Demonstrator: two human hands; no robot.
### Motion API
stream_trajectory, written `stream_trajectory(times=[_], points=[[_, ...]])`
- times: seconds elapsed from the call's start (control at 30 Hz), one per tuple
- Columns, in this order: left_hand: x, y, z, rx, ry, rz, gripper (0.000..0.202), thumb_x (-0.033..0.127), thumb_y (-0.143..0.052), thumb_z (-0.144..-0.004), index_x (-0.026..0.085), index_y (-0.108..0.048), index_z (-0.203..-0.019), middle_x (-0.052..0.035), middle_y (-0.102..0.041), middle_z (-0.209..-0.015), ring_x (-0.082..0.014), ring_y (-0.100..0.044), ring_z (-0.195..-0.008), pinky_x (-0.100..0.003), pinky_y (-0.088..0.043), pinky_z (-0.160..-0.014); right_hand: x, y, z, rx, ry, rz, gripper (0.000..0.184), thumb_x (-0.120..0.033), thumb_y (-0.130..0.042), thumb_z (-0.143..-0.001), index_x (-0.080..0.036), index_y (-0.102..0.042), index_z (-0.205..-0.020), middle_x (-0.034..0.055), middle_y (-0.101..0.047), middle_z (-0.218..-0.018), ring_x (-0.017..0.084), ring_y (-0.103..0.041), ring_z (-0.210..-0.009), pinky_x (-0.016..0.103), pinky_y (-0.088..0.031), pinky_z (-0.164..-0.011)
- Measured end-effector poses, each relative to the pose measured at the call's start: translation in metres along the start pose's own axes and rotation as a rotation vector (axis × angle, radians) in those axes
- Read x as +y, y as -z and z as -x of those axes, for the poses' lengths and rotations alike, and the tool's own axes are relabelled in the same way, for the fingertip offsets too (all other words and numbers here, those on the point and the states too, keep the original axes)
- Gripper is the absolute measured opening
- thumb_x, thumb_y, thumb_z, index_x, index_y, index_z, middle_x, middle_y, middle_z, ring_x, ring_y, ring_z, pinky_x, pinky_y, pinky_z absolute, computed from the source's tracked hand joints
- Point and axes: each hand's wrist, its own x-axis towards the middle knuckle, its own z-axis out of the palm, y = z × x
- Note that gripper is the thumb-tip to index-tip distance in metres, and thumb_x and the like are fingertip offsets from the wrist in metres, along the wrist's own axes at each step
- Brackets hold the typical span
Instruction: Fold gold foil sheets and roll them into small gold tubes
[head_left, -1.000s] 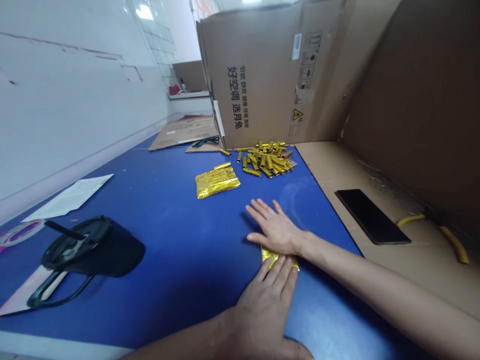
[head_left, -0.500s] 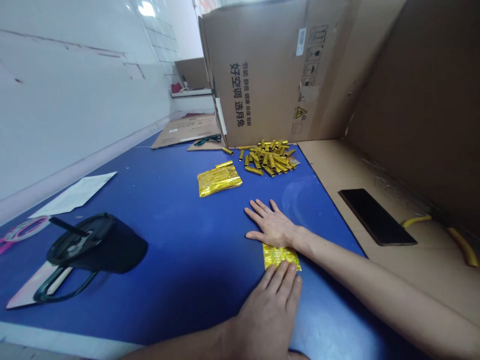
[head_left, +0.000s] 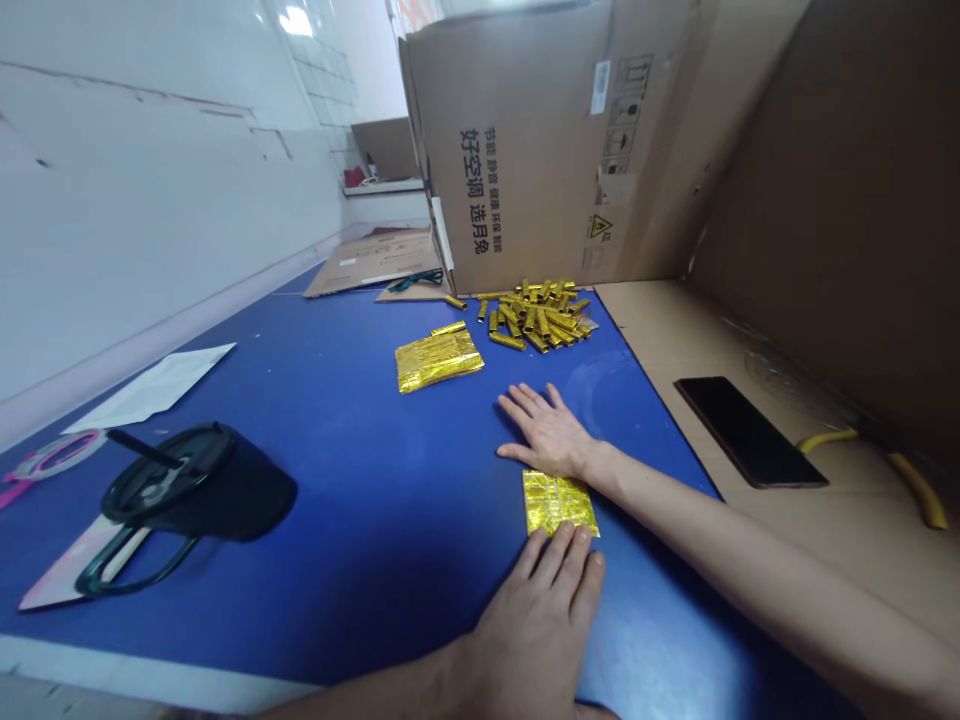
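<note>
A square sheet of gold foil paper (head_left: 559, 503) lies flat and creased on the blue table (head_left: 360, 440). My left hand (head_left: 536, 610) rests flat at its near edge, fingertips touching the foil. Over the far edge is my right hand (head_left: 551, 435), palm down with fingers spread; its heel is at the foil and its fingers reach onto the table beyond. Farther off sits a stack of gold foil sheets (head_left: 439, 362), with a thin rolled piece at its back edge. Behind, to the right, is a pile of small gold foil rolls (head_left: 544, 318).
A dark lidded mug with a straw (head_left: 217, 490) stands at the left. Near it are a white paper (head_left: 154, 385) and a pink-and-white tape roll (head_left: 64, 455). A large cardboard box (head_left: 540, 150) closes off the back. A black phone (head_left: 750, 430) lies on cardboard at the right.
My right hand has slid slightly away from me, uncovering more of the foil sheet's far part. My left hand stays at the near edge.
</note>
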Motion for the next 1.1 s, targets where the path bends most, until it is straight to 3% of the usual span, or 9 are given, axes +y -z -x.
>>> stream_trajectory(times=[0.13,0.27,0.33,0.63,0.77,0.9,0.97,1.1], points=[[-0.001,-0.001,0.001,0.034,-0.018,0.006,0.091,0.071,-0.027,-0.072,0.004,-0.017,-0.134,-0.0185,-0.013,-0.14,-0.0286,-0.008,-0.129,-0.043,-0.009,-0.105,-0.005,0.009,0.011,0.011,-0.058,-0.017,0.076,-0.062,-0.02,-0.081,-0.01,-0.017,-0.136,0.0173,-0.023,-0.14,0.03,-0.014,-0.128,0.055,-0.012,-0.098],[-0.001,-0.002,-0.002,0.014,0.002,0.027,0.091,0.07,-0.032,-0.072,0.004,-0.019,-0.133,-0.0192,-0.018,-0.139,-0.0301,-0.013,-0.128,-0.044,-0.011,-0.105,-0.025,0.005,0.027,-0.088,0.121,-0.05,0.075,-0.065,-0.025,-0.078,-0.018,-0.02,-0.136,0.0125,-0.021,-0.141,0.028,-0.012,-0.129,0.052,-0.01,-0.1],[0.0,-0.002,-0.003,-0.014,0.024,0.03,0.089,0.069,-0.034,-0.072,0.004,-0.02,-0.132,-0.0189,-0.018,-0.139,-0.0305,-0.013,-0.128,-0.045,-0.012,-0.104,-0.028,0.0,0.026,-0.108,0.115,-0.045,0.075,-0.065,-0.023,-0.078,-0.017,-0.021,-0.136,0.0135,-0.02,-0.141,0.029,-0.011,-0.129,0.053,-0.011,-0.099],[0.003,0.009,-0.001,-0.032,0.021,0.023,0.094,0.071,-0.035,-0.069,0.004,-0.021,-0.132,-0.0195,-0.016,-0.139,-0.0301,-0.012,-0.128,-0.044,-0.012,-0.104,-0.01,-0.007,0.006,-0.078,0.041,0.0,0.076,-0.066,-0.018,-0.078,-0.016,-0.024,-0.135,0.0156,-0.022,-0.14,0.03,-0.013,-0.128,0.053,-0.009,-0.099],[0.003,0.018,-0.007,0.068,0.011,0.023,0.09,0.071,-0.034,-0.07,0.006,-0.024,-0.132,-0.0179,-0.03,-0.135,-0.0286,-0.025,-0.124,-0.04,-0.017,-0.102,-0.011,-0.008,0.009,-0.07,0.045,0.009,0.076,-0.066,-0.018,-0.078,-0.016,-0.024,-0.135,0.0151,-0.022,-0.141,0.029,-0.013,-0.129,0.053,-0.008,-0.099],[0.002,0.014,-0.022,0.155,0.093,0.015,0.088,0.068,-0.047,-0.065,0.006,-0.035,-0.126,-0.017,-0.045,-0.121,-0.029,-0.041,-0.111,-0.039,-0.028,-0.096,-0.012,-0.008,0.009,-0.068,0.042,0.011,0.076,-0.066,-0.019,-0.078,-0.017,-0.023,-0.135,0.0144,-0.022,-0.141,0.029,-0.014,-0.128,0.052,-0.009,-0.099],[0.002,0.009,-0.026,0.17,0.105,0.022,0.087,0.069,-0.048,-0.064,0.007,-0.038,-0.123,-0.0168,-0.044,-0.123,-0.0294,-0.039,-0.111,-0.039,-0.029,-0.095,-0.011,-0.009,0.009,-0.066,0.04,0.01,0.076,-0.066,-0.019,-0.078,-0.016,-0.023,-0.135,0.0146,-0.023,-0.14,0.029,-0.014,-0.128,0.052,-0.009,-0.099],[0.004,0.005,-0.022,0.138,0.064,0.051,0.093,0.074,-0.034,-0.067,0.004,-0.03,-0.129,-0.0181,-0.033,-0.132,-0.0292,-0.027,-0.122,-0.039,-0.018,-0.102,-0.011,-0.009,0.009,-0.059,0.045,0.002,0.077,-0.067,-0.019,-0.078,-0.016,-0.023,-0.135,0.0145,-0.022,-0.141,0.029,-0.014,-0.128,0.052,-0.009,-0.099]])
